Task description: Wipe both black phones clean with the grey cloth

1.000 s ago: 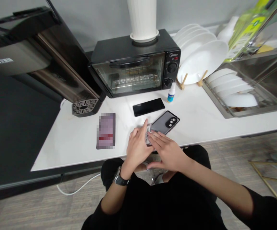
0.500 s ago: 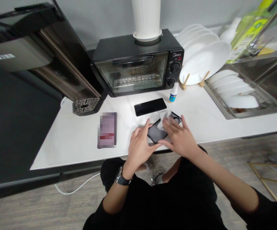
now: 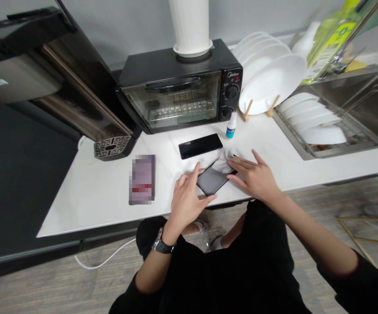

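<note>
A dark phone case (image 3: 211, 178) with a black rim lies at a slant near the counter's front edge. My left hand (image 3: 189, 196) steadies its left end, with the thumb at the near corner and the fingers along the far side. On the case's right part, my right hand (image 3: 256, 176) presses a crumpled white wipe (image 3: 223, 163) under its fingertips, covering that end. Behind the case lies a black phone (image 3: 201, 146), screen up. A small white spray bottle (image 3: 230, 126) with a blue label stands to the right of the phone.
A flat item with a blurred-out surface (image 3: 142, 179) lies on the left of the white counter (image 3: 93, 196). Behind are a toaster oven (image 3: 175, 100), a dark drink machine (image 3: 87, 100) and racked white plates (image 3: 274, 83). A sink (image 3: 368, 109) holding dishes is at right.
My right hand and the wipe have shifted toward the right end of the phone case, covering its round camera ring. My left hand keeps its place on the case. The view has shifted slightly.
</note>
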Demonstrator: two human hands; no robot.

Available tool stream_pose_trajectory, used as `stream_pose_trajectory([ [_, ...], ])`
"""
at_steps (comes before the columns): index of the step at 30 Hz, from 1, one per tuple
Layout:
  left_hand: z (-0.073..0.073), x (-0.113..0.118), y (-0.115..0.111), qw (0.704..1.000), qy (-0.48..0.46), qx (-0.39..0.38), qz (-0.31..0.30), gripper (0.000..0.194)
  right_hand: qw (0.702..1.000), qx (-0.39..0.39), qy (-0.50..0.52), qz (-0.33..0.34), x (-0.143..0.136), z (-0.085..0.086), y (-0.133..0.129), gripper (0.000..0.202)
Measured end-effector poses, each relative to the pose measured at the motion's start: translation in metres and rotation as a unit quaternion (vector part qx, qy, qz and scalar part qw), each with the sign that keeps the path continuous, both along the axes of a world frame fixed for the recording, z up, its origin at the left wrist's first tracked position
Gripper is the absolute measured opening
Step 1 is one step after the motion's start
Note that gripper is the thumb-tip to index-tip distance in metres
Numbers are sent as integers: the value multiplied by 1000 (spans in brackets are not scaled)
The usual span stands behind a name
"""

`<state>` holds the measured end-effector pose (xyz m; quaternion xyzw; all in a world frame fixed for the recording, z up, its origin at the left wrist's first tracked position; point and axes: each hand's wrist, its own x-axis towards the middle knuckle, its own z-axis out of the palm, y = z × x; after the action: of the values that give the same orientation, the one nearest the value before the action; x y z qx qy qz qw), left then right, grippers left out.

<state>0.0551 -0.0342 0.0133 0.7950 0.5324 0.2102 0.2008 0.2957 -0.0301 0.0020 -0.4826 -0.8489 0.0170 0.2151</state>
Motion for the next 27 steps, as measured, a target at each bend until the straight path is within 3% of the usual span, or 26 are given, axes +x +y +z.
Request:
stream_pose_trajectory([
  [2,0,0,0,1000,4,-2,0,113,1000,8,-4,2,-2,-1,-2,58],
  [5,1,1,0,1000,4,-7,0,110,991,-12,12,132,-13,-3,-9,70],
  [6,1,1,0,1000,2,-8,-1,111,990,-16,21,137,-14,-4,-10,66],
  [10,0,1,0,1000,1,-5,0,115,999,13,33,-34,-10,-3,-6,54],
  [11,0,1,0,1000,2,-4,1,113,999,14,28,-31,-11,-2,-6,58],
  [13,-1,1,1,1000,2,-7,2,110,998,-1,18,58,-13,-2,-8,69],
  [15,0,1,1,1000,-2,-10,0,108,993,-19,22,113,-13,-1,-10,64],
  [19,0,1,2,1000,-6,-2,-1,111,998,8,32,-54,-12,-1,-8,53],
  [20,0,1,2,1000,-7,0,-1,110,998,12,27,-57,-14,-1,-9,59],
  [22,1,1,2,1000,-9,0,-3,105,999,-1,21,26,-20,-1,-12,74],
  [24,1,2,2,1000,-11,-2,-3,102,994,-21,23,100,-23,-1,-15,72],
  [25,1,3,2,1000,-10,-3,-3,103,995,-23,26,88,-22,-1,-15,66],
  [27,0,3,2,1000,-6,1,-1,107,1000,-8,28,-12,-18,-1,-12,57],
])
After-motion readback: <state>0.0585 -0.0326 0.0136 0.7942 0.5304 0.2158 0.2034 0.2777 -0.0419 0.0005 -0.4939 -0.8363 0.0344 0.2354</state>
